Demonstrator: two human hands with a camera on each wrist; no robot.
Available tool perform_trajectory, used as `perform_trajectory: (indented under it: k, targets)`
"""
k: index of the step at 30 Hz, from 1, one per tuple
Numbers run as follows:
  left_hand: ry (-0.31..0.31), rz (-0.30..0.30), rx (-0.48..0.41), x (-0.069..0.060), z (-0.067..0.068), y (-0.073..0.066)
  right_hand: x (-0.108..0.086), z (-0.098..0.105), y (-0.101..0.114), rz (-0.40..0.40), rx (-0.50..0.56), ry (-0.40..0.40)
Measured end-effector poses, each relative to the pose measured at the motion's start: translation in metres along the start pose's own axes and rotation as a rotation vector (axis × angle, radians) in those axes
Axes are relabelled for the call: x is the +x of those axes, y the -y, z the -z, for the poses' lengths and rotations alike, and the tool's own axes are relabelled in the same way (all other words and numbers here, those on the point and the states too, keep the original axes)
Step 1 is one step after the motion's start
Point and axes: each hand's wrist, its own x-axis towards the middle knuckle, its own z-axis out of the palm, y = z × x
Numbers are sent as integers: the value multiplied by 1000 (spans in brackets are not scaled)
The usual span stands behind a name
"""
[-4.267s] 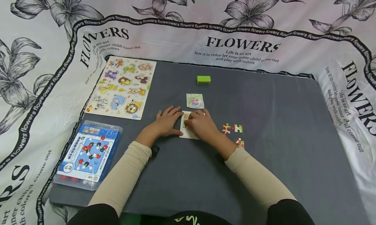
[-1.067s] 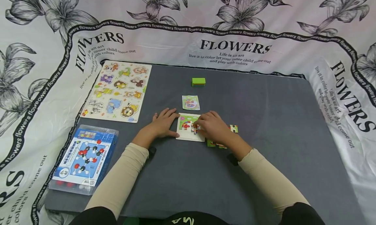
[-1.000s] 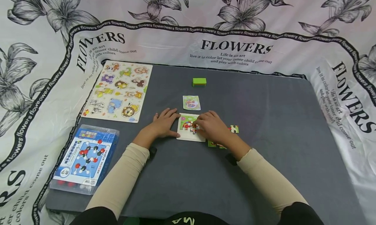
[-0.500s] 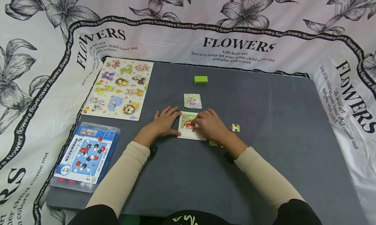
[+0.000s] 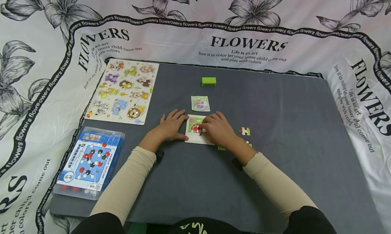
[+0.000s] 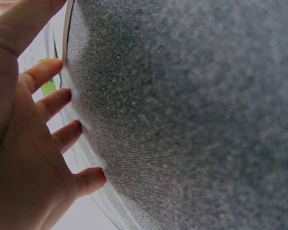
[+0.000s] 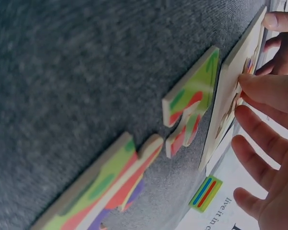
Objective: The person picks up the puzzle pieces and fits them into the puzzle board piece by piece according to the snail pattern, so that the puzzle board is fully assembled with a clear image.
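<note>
A small cream puzzle board lies in front of the person, several joined pieces filling its upper left part. My left hand has its fingers spread on the table, fingertips and thumb touching the board's left edge. Over the board's right side, my right hand pinches a puzzle piece between thumb and fingers, mostly hidden by them. In the right wrist view, loose green-and-red puzzle pieces lie beside the board. Another loose piece sits right of the right hand.
A card with a picture lies just beyond the board, and a green block stands behind it. At the left are an animal puzzle board and a clear box with a blue molecule label. Grey cloth covers the table.
Since the earliest frame, more pieces lie on the board, where a pink-and-green piece was visible. Over the last second the pinched piece has shifted up against the red one. The left hand stays put.
</note>
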Motion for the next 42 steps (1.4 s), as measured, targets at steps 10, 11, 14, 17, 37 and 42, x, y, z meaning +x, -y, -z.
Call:
perform_trajectory:
  k: [10, 11, 14, 17, 37, 42]
  targets:
    - [5, 4, 4, 0, 2, -1, 0, 2, 2, -16, 22, 18]
    - [6, 5, 4, -1, 2, -1, -1, 1, 2, -15, 33, 23]
    - [16, 4, -1, -1, 1, -3, -6, 3, -3, -28, 79, 32]
    - [19, -3, -4, 0, 1, -5, -16, 7, -13, -58, 125, 14]
    - [-25, -9, 2, -6, 1, 6, -110, 14, -99, -282, 187, -16]
    - [-13, -33, -5, 0, -2, 0, -122, 13, -102, -284, 200, -23]
